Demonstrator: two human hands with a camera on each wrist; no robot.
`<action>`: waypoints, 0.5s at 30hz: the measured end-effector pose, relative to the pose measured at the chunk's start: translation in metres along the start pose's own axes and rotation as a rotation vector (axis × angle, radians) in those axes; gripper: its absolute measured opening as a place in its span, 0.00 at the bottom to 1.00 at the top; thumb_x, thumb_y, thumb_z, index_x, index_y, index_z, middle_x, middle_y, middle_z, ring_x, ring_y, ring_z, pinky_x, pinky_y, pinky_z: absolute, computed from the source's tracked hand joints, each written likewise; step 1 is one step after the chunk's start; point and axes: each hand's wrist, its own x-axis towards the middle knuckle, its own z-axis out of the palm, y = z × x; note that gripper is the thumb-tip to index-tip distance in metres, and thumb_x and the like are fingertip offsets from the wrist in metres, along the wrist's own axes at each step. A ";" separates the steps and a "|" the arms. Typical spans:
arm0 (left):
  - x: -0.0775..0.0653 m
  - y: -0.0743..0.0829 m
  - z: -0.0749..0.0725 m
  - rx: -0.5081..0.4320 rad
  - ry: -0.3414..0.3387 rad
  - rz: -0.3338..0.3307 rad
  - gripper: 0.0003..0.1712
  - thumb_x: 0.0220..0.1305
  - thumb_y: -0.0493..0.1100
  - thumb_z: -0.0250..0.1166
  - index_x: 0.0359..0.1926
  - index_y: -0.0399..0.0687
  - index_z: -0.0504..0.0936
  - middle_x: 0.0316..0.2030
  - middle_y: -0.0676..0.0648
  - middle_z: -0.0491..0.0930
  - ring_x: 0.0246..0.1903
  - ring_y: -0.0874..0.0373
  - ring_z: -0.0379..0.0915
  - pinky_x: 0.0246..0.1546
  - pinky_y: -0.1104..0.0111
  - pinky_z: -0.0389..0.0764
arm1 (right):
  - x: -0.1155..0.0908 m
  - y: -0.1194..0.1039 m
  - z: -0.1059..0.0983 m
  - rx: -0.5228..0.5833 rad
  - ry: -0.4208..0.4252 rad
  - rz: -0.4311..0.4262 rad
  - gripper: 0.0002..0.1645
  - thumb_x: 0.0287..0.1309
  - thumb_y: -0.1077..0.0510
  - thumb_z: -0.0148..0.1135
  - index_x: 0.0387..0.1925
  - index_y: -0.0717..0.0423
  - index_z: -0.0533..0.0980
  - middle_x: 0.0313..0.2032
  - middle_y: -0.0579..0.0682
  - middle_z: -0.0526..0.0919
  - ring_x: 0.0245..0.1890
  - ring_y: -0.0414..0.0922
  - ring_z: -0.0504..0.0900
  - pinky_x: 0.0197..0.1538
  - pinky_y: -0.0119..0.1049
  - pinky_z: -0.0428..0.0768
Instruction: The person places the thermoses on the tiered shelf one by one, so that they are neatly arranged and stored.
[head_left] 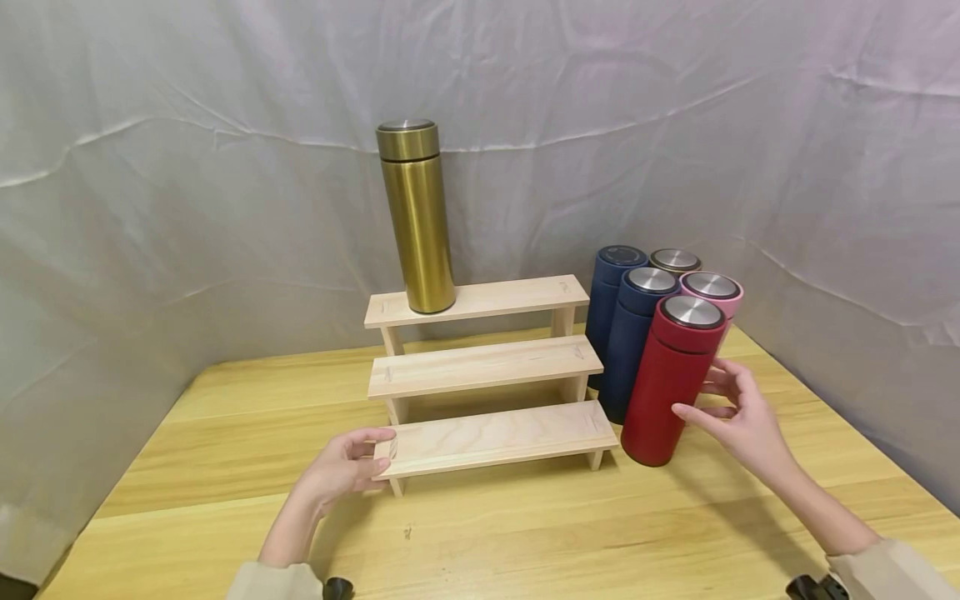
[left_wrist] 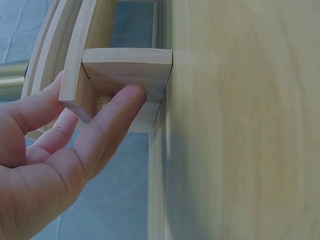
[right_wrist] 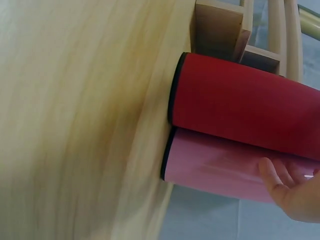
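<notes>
A three-step wooden display stand stands on the table. My left hand pinches the left end of its lowest step; in the left wrist view a finger reaches under the board beside the leg. On the top step a gold thermos flask stands upright. To the stand's right is a red thermos flask, upright, with a pink thermos flask close against it. My right hand is beside these two, thumb at the red flask's side, loosely bent fingers overlapping the pink one in the right wrist view.
Behind the red flask stand two navy flasks and another flask with a steel lid, grouped tightly beside the stand's right end. Grey cloth hangs behind the wood-grain table and along its sides.
</notes>
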 end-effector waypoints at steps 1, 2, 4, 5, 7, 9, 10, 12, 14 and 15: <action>0.000 0.000 0.000 0.000 -0.002 0.001 0.27 0.59 0.30 0.56 0.57 0.22 0.58 0.51 0.25 0.62 0.41 0.49 0.71 0.43 0.53 0.75 | 0.000 -0.010 0.002 0.049 -0.019 0.007 0.48 0.40 0.66 0.70 0.62 0.52 0.55 0.49 0.55 0.71 0.42 0.38 0.74 0.34 0.23 0.77; 0.000 0.000 0.000 -0.002 0.001 -0.001 0.27 0.58 0.30 0.56 0.57 0.22 0.58 0.51 0.25 0.62 0.41 0.49 0.72 0.43 0.53 0.75 | 0.000 -0.016 0.003 0.045 -0.020 0.013 0.48 0.40 0.66 0.70 0.62 0.52 0.55 0.48 0.54 0.71 0.41 0.37 0.74 0.34 0.23 0.78; 0.000 0.000 0.000 -0.002 0.005 -0.003 0.27 0.58 0.29 0.56 0.57 0.22 0.59 0.51 0.25 0.63 0.40 0.50 0.72 0.43 0.53 0.76 | 0.000 -0.030 0.006 0.060 -0.032 0.023 0.48 0.40 0.67 0.69 0.62 0.52 0.55 0.47 0.54 0.71 0.41 0.36 0.74 0.34 0.23 0.78; 0.000 0.000 0.000 -0.001 0.007 -0.004 0.27 0.58 0.29 0.56 0.57 0.22 0.59 0.50 0.25 0.63 0.40 0.50 0.72 0.43 0.53 0.76 | -0.001 -0.034 0.008 0.041 -0.031 0.021 0.48 0.41 0.66 0.70 0.62 0.51 0.55 0.46 0.52 0.72 0.40 0.35 0.74 0.34 0.23 0.78; -0.001 0.000 0.000 -0.002 0.008 -0.006 0.27 0.58 0.29 0.56 0.57 0.23 0.59 0.50 0.25 0.63 0.41 0.49 0.71 0.43 0.53 0.76 | -0.002 -0.053 0.012 0.047 -0.047 0.042 0.47 0.41 0.67 0.69 0.61 0.53 0.54 0.45 0.52 0.71 0.39 0.35 0.74 0.34 0.23 0.78; -0.001 0.000 0.000 0.000 0.008 -0.006 0.27 0.58 0.29 0.56 0.57 0.23 0.59 0.51 0.25 0.62 0.41 0.49 0.71 0.43 0.53 0.75 | -0.002 -0.066 0.015 0.021 -0.057 0.065 0.46 0.42 0.67 0.69 0.60 0.56 0.54 0.44 0.54 0.71 0.39 0.36 0.74 0.35 0.24 0.78; -0.001 0.000 0.000 0.001 0.006 -0.005 0.27 0.58 0.29 0.56 0.57 0.23 0.59 0.51 0.25 0.62 0.42 0.48 0.71 0.43 0.53 0.75 | -0.002 -0.066 0.016 0.022 -0.064 0.067 0.46 0.42 0.66 0.69 0.60 0.55 0.54 0.45 0.53 0.71 0.39 0.35 0.74 0.35 0.24 0.78; -0.001 0.001 0.000 0.003 0.002 -0.003 0.27 0.59 0.30 0.55 0.57 0.23 0.58 0.52 0.24 0.61 0.42 0.48 0.71 0.43 0.53 0.75 | -0.001 -0.053 0.017 0.019 -0.067 0.066 0.46 0.42 0.65 0.69 0.60 0.54 0.54 0.45 0.53 0.71 0.39 0.37 0.74 0.35 0.26 0.79; -0.001 0.001 0.000 0.004 0.001 -0.004 0.27 0.59 0.30 0.55 0.57 0.23 0.59 0.52 0.24 0.61 0.42 0.48 0.71 0.43 0.53 0.75 | 0.002 -0.023 0.018 0.019 -0.051 0.064 0.48 0.40 0.63 0.71 0.61 0.50 0.54 0.46 0.51 0.72 0.40 0.38 0.75 0.35 0.27 0.79; -0.001 0.001 0.000 0.004 0.002 -0.005 0.27 0.59 0.30 0.55 0.57 0.23 0.59 0.52 0.24 0.61 0.42 0.48 0.71 0.43 0.54 0.75 | 0.002 -0.009 0.018 0.020 -0.042 0.058 0.48 0.40 0.62 0.71 0.60 0.47 0.55 0.46 0.49 0.72 0.40 0.39 0.75 0.34 0.28 0.80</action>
